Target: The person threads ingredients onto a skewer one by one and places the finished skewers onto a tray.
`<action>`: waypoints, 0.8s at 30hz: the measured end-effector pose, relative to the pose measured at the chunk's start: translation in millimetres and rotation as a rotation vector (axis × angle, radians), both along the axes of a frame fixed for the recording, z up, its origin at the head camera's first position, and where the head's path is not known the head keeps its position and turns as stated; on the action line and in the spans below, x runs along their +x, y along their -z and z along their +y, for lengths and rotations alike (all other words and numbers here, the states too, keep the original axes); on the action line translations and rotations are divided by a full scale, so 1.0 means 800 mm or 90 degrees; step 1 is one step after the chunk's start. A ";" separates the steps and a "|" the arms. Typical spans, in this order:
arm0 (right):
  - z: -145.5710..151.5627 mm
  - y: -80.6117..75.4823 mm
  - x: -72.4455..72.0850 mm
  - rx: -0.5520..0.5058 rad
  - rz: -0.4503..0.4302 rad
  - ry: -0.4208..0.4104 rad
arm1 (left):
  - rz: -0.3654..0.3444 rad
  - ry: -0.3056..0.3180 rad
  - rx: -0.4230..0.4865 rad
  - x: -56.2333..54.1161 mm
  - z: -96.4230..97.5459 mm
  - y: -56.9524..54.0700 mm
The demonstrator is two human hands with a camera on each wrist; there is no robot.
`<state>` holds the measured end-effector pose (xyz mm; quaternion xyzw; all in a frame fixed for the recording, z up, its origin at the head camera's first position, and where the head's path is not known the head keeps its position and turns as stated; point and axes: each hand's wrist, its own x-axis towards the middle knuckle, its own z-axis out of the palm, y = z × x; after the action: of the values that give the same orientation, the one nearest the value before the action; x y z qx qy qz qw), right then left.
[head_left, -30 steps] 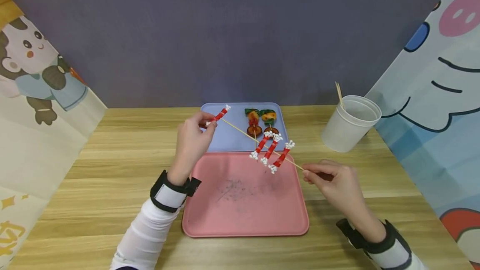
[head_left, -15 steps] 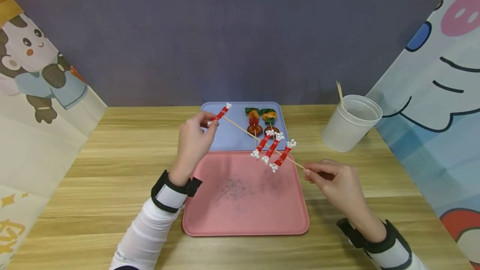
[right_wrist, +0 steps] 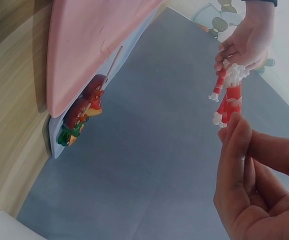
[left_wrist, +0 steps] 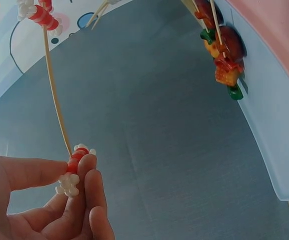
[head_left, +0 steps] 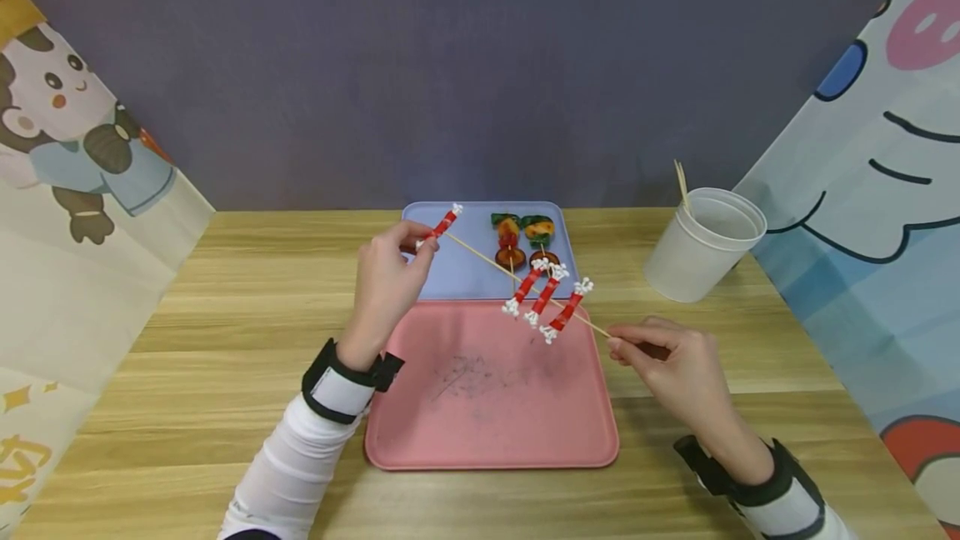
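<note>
My left hand [head_left: 393, 282] pinches a red piece with white knobbed ends [head_left: 444, 225] between thumb and fingers, at the far tip of a wooden skewer [head_left: 480, 257]. In the left wrist view the skewer's tip meets this red piece [left_wrist: 76, 162]; whether it has gone in cannot be told. With thumb and fingertips, my right hand [head_left: 675, 365] holds the skewer's other end. Three like red-and-white pieces [head_left: 543, 296] sit side by side across the skewer, nearer my right hand. The skewer slants in the air above the trays.
Below lies a pink tray [head_left: 491, 432] with dark scratches. Behind it, a blue tray [head_left: 457, 282] carries two skewers of toy vegetables [head_left: 522, 240]. A white bucket [head_left: 693, 252] with thin sticks [head_left: 682, 186] stands at the back right. A grey panel [head_left: 480, 73] rises behind the table.
Both hands stay nearly still, with the same grip on the red piece and the skewer. The head view has shifted very slightly.
</note>
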<state>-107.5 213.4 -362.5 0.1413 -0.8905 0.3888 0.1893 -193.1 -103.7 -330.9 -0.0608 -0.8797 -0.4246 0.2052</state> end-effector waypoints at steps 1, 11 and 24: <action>0.000 0.000 0.000 -0.002 0.000 0.000 | 0.000 0.000 0.000 0.000 0.000 0.000; 0.000 -0.002 0.000 0.017 0.010 0.000 | 0.007 0.001 -0.003 0.001 0.004 -0.001; 0.000 -0.001 0.001 0.004 -0.003 -0.002 | 0.014 0.002 0.008 0.003 0.006 0.000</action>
<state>-107.0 213.4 -362.0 0.1424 -0.8921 0.3863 0.1862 -190.9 -98.9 -330.8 -0.0660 -0.8747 -0.4296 0.2144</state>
